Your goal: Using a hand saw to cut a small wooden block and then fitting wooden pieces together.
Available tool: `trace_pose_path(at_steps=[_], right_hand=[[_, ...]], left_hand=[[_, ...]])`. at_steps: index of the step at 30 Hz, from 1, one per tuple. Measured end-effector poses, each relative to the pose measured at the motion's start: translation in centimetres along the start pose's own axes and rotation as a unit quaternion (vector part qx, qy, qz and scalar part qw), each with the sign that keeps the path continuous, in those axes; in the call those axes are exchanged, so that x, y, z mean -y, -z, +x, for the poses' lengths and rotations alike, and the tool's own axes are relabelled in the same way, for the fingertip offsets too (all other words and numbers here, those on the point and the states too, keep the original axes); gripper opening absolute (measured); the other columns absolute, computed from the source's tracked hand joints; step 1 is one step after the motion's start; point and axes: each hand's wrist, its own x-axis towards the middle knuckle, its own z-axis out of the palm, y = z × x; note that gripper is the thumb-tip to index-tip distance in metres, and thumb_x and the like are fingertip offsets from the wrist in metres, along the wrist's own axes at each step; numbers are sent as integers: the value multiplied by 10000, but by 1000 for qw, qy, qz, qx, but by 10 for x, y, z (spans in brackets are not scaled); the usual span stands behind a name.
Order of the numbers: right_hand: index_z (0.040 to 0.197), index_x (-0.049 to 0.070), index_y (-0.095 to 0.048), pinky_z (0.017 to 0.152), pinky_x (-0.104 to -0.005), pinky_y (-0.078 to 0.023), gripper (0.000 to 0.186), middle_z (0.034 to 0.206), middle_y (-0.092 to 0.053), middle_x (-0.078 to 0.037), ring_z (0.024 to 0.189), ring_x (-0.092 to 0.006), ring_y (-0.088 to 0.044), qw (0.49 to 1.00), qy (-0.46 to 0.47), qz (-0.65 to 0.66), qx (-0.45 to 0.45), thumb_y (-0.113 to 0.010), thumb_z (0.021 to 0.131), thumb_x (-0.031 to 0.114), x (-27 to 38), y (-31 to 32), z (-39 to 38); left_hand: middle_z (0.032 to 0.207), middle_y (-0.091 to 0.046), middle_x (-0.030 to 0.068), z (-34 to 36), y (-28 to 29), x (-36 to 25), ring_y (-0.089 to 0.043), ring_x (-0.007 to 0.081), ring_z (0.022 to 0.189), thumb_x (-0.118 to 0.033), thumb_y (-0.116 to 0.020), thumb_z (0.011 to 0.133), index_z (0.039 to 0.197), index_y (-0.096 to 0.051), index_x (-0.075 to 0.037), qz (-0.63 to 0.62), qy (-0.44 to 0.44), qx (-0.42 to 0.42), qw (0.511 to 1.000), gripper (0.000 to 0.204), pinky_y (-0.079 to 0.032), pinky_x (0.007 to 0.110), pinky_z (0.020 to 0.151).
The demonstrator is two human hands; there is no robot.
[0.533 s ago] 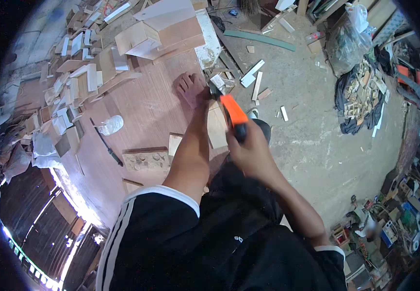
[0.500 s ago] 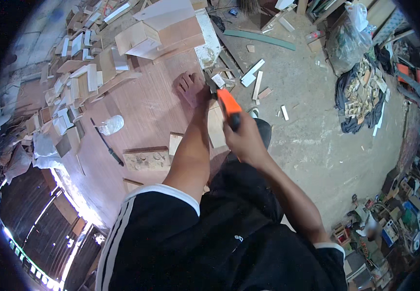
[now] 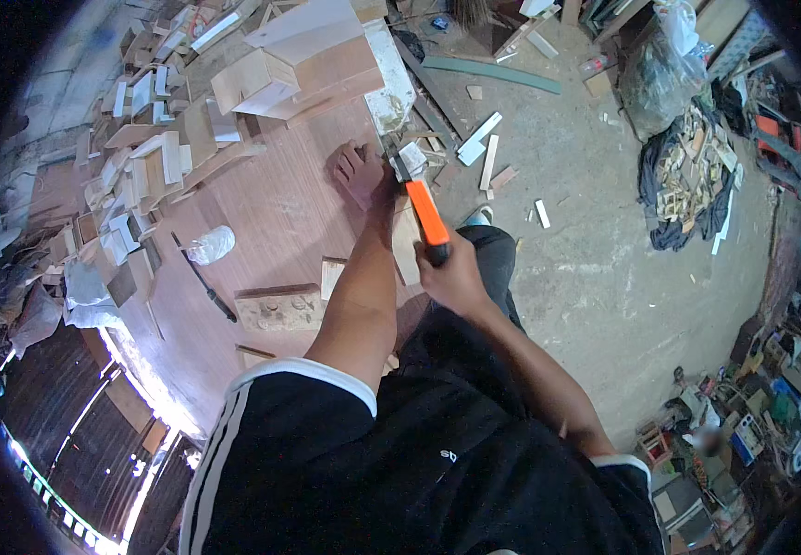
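My left hand (image 3: 363, 174) rests on the wooden table (image 3: 271, 194) near its right edge, palm down with its fingers a little apart. Its thumb is hidden, and I cannot make out any piece beneath it. My right hand (image 3: 456, 277) is closed round the black end of an orange-and-black hand tool (image 3: 427, 211). The tool's narrow dark metal end points away from me, just right of my left hand, by a small white block (image 3: 411, 157) at the table edge. A pale board (image 3: 407, 245) lies partly hidden beside my left forearm.
Box-like wooden pieces (image 3: 303, 69) stand at the table's far end. A black rod-shaped tool (image 3: 204, 277), a clear plastic bag (image 3: 211, 242) and a thick wooden block (image 3: 278, 307) lie on the left. Wood offcuts (image 3: 489, 162) litter the floor; a scrap-filled sack (image 3: 687, 180) stands farther right.
The tool has swung down and away from me, showing more of its orange length and dark metal end. My right hand is slightly lower in view; my left hand stays in place.
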Motion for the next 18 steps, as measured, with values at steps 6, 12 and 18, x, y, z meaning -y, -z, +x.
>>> trace_pose_path(at_steps=[6,12,18], right_hand=[[857,-25,-510,554,-331,-421,125,601,-478,-110,578,-146,-448,999,21,-28,-8,-597,787,30,25,-5,-1],[930,-27,-524,598,-317,-433,145,653,-497,-128,608,-171,-483,999,3,-28,24,-576,806,27,7,4,-5],[982,-26,-514,631,-342,-452,191,703,-523,-196,626,-230,-525,998,55,-8,13,-566,802,8,13,-11,-3]], left_hand=[[1224,-482,96,0,-2,-1,-393,295,1188,-317,-557,756,1027,-589,-120,-51,19,25,998,336,-278,461,1002],[1208,-482,100,-3,-3,5,-406,290,1173,-297,-569,770,976,-585,-115,-25,5,-31,999,276,-285,459,992],[1183,-487,87,-2,-15,9,-404,295,1167,-272,-553,777,962,-583,-121,-71,15,-29,997,241,-289,467,984]])
